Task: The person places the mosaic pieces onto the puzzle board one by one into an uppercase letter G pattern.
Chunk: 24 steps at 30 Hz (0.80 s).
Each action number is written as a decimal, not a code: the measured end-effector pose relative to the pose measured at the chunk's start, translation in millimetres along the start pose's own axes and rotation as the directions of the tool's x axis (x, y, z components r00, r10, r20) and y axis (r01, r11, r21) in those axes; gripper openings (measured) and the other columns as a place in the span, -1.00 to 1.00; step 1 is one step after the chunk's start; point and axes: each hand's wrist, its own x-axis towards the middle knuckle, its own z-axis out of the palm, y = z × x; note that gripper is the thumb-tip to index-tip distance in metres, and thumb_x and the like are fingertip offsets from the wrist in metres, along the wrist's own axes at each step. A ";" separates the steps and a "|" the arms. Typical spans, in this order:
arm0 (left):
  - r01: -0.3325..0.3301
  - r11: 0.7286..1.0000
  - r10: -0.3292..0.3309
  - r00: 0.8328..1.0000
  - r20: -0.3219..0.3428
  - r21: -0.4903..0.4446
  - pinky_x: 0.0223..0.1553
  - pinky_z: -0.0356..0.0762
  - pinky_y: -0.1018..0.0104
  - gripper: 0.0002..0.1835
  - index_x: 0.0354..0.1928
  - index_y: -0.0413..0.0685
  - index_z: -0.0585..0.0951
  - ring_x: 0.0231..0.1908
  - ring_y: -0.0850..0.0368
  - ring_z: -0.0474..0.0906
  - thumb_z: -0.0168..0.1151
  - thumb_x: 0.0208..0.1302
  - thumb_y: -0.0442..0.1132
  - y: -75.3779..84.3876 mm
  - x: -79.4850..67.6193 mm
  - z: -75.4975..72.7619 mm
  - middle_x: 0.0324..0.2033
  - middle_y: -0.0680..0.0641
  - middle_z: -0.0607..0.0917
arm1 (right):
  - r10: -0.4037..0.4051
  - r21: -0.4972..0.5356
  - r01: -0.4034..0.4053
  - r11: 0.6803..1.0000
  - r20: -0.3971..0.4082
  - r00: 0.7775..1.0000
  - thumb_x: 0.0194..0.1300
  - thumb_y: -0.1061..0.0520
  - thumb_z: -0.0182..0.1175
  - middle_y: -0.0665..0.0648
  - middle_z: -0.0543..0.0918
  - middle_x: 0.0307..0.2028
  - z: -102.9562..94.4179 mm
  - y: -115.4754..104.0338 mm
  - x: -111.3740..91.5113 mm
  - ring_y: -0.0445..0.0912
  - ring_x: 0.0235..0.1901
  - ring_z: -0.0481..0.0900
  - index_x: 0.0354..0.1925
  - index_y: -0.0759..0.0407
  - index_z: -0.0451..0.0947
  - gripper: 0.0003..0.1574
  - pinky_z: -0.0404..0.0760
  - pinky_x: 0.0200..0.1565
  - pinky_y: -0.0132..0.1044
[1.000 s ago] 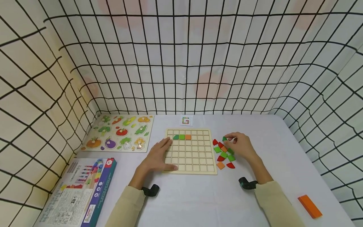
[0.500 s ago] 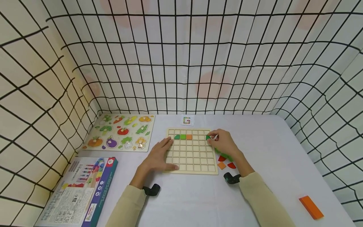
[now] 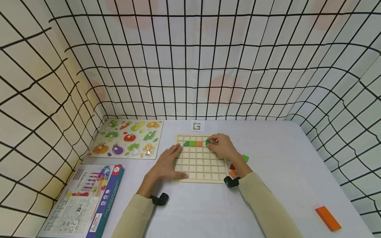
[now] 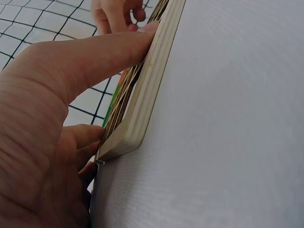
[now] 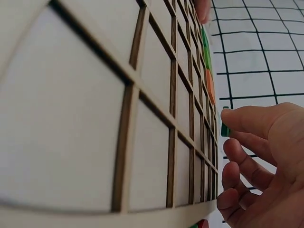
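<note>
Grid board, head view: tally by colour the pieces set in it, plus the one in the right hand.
Dark green: 2, the set quarter piece and the held piece in the right hand
Light green: 1, the light green square
Orange: 1, the orange square
Total: 4

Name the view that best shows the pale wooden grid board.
The head view, where the pale wooden grid board shows almost whole, partly covered by the left hand and right hand. Left wrist: a slanted edge and corner; right wrist: cells up close, cropped.
</note>
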 end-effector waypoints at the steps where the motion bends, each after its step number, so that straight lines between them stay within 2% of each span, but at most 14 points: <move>1: 0.000 1.000 0.000 1.000 -0.002 -0.003 0.64 -0.15 -0.10 0.33 0.65 -0.04 0.08 0.65 -0.10 -0.12 0.52 -0.06 0.37 0.2 -0.2 -0.4 0.66 -0.06 0.01 | 0.001 0.002 -0.001 1.000 0.004 1.000 0.40 0.06 0.31 0.10 0.62 -0.20 1.1 -1.0 1.6 -0.05 -0.30 0.46 0.06 0.13 0.73 -0.68 0.47 -0.25 -0.23; 9: 0.012 1.000 -0.012 1.000 0.005 -0.001 0.64 -0.17 -0.08 0.33 0.65 0.00 0.07 0.65 -0.08 -0.13 0.51 -0.07 0.39 -0.5 0.3 0.1 0.66 -0.03 0.00 | 0.014 -0.017 -0.014 1.000 0.037 0.999 0.42 0.09 0.29 0.11 0.60 -0.19 8.7 -4.9 7.5 -0.08 -0.32 0.46 0.11 0.17 0.71 -0.65 0.45 -0.27 -0.26; 24: 0.014 1.000 -0.014 1.000 0.001 -0.012 0.63 -0.15 -0.12 0.32 0.65 0.00 0.09 0.65 -0.10 -0.12 0.52 -0.07 0.38 0.6 -0.7 -0.3 0.66 -0.04 0.02 | 0.035 -0.007 -0.035 0.999 0.035 0.999 0.36 0.06 0.35 0.12 0.59 -0.19 9.9 -5.2 6.8 -0.12 -0.51 0.33 0.07 0.14 0.73 -0.65 0.36 -0.39 -0.28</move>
